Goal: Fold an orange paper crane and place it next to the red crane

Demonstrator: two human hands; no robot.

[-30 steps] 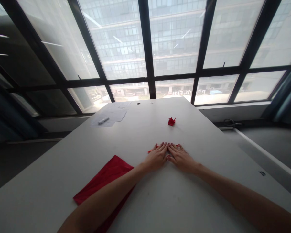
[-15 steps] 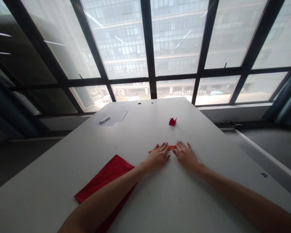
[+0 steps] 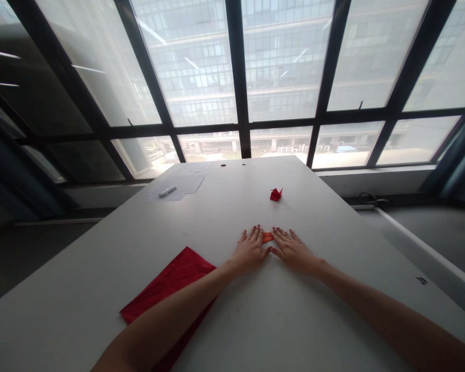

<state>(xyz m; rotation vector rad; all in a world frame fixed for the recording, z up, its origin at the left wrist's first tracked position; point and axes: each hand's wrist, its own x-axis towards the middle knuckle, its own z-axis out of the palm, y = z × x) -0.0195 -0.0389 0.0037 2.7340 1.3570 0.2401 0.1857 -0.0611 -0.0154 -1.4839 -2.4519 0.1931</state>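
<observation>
- Both the left hand (image 3: 251,251) and the right hand (image 3: 293,251) are lying palm-down, fingers stretched out flat, not curling round anything.
- Orange folded paper (image 3: 267,237) is showing as a short piece in the gap between the two sets of fingers. Its ends are hiding under the hands, so I can't tell its full shape.
- Left fingers are covering one side of it, right fingers are covering the other. The thumbs are pointing in toward each other and sitting super close; can't tell if they're actually touching.
- All of that is happening on a white table (image 3: 263,330), around the middle of its width.
- Small red folded-paper figure (image 3: 276,195) is standing beyond the hands, well apart from them, with pointy bits sticking up.
- Big red sheet (image 3: 170,281) is lying nearer the person, on the left, and the left forearm is crossing over it and hiding part.
- Some white papers (image 3: 194,183) are overlapping toward the far left of the table, and a whitish marker-like thing (image 3: 167,191) is resting on them.
- Dark-framed windows (image 3: 201,67) are filling the background, with a building showing through, and a blue curtain (image 3: 455,163) is hanging at the far right.
</observation>
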